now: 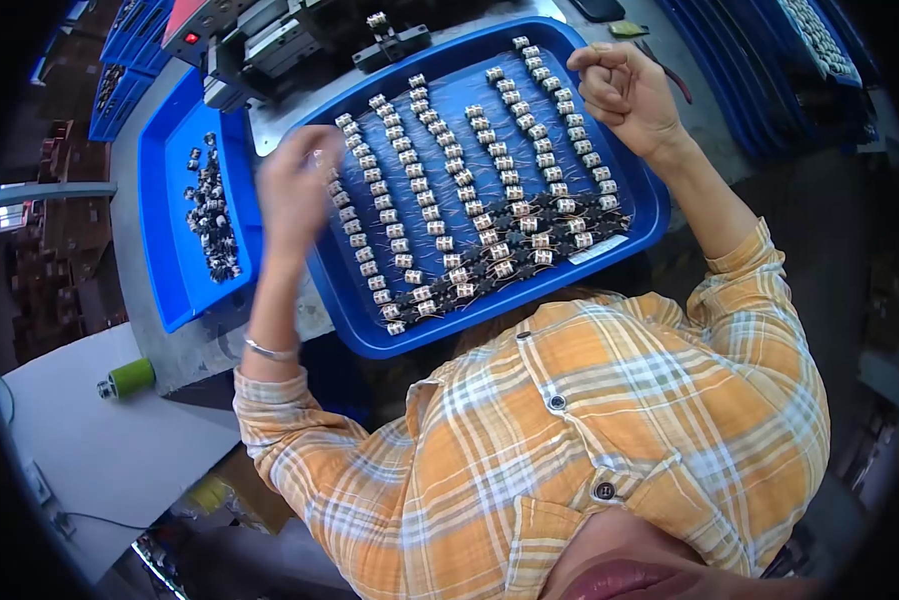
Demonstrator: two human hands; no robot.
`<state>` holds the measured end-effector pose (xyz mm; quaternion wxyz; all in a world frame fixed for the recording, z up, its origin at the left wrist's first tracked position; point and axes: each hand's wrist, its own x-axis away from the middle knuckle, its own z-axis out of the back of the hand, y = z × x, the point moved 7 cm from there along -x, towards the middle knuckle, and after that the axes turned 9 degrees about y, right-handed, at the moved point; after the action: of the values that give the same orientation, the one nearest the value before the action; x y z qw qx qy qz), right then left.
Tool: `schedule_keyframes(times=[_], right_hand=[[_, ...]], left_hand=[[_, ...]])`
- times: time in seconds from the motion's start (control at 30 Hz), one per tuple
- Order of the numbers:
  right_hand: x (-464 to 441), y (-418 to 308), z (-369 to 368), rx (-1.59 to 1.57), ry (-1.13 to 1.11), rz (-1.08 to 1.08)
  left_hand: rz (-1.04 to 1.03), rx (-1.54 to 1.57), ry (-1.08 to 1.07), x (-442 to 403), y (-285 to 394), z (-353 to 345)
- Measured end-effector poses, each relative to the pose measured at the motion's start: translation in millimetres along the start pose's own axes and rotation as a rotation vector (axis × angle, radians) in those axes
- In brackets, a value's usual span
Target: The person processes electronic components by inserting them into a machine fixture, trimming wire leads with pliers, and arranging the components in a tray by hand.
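Note:
My left hand point(295, 190) is smeared by motion over the left edge of a large blue tray point(374, 343); whether its fingers hold anything cannot be made out. My right hand point(624, 100) is raised over the tray's upper right edge, with fingers curled in and thumb and index finger close together. What it holds, if anything, is hidden. Long rows of small white-banded cylindrical parts point(454, 165) with dark ends and thin wires lie in the tray. Along its near side, more of them sit packed together with black pieces point(514, 240).
A narrower blue bin point(164, 290) at left holds a heap of dark small parts point(209, 215). Beyond the tray stands a metal machine point(284, 45) with a red box point(204, 30). A green spool point(129, 378) lies at lower left; stacked blue trays point(714, 70) stand at right.

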<state>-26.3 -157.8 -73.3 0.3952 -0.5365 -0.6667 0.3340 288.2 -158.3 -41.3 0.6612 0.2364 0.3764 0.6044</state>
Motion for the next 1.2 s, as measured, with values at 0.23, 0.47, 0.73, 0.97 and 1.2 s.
schedule_keyframes(times=[0.23, 0.47, 0.73, 0.97, 1.2], right_hand=[[18.2, 11.7, -2.2, -0.100, -0.090, -0.118], [8.9, 3.2, 7.3, 0.082, -0.025, -0.068], [45.2, -7.3, -118.2, 0.288, -0.235, -0.175], [16.5, -19.3, -126.5, 0.391, -0.175, -0.095], [-35.9, -27.7, -142.3, 0.576, -0.210, 0.088]], left_hand=[[-0.799, -0.204, -0.309, 74.7, 113.9, -129.3], [-0.779, -0.161, -0.137, 48.8, 122.9, -116.4], [-0.438, 0.087, -0.051, 21.1, 139.1, -10.5], [-0.478, -0.188, 0.271, -52.4, 105.1, 33.1], [-0.225, 0.099, 0.261, -74.8, 84.4, 39.7]])
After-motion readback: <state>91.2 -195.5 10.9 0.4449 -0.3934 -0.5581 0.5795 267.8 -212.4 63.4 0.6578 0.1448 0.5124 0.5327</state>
